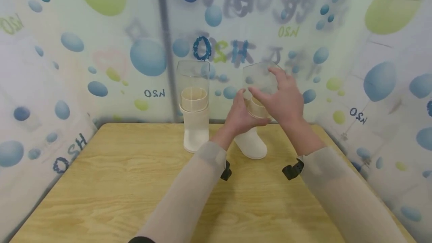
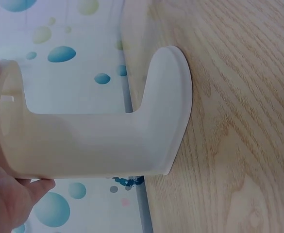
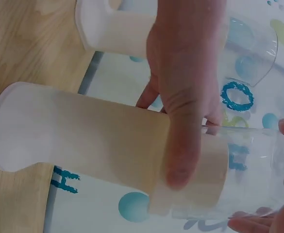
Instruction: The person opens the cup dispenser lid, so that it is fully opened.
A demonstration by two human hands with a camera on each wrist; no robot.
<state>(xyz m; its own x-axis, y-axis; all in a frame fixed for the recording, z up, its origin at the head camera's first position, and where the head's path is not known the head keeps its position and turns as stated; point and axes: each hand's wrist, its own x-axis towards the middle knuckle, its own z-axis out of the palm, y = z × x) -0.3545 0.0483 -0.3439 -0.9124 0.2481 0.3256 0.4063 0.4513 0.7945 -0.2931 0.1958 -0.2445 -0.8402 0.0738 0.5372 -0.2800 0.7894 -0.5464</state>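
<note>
A cream boot-shaped stand [image 1: 251,143] with a flared foot is on the table, a clear plastic cylinder [image 1: 257,75] sitting around its top. My left hand [image 1: 241,117] grips the stand at its collar, fingers curled around it. Higher up, my right hand [image 1: 287,98] holds the clear cylinder, thumb and fingers spread around its wall. In the right wrist view, the cylinder [image 3: 251,179] overlaps the cream inner ring [image 3: 209,170] above the collar. The left wrist view shows the stand's hollow neck side [image 2: 83,141], with its foot down on the wood.
A matching cream stand [image 1: 196,126] with its own clear cylinder [image 1: 193,70] stands upright to the left, near the table's back edge. The wooden table [image 1: 135,183] is bounded by printed curtains [image 1: 114,48] behind and on both sides.
</note>
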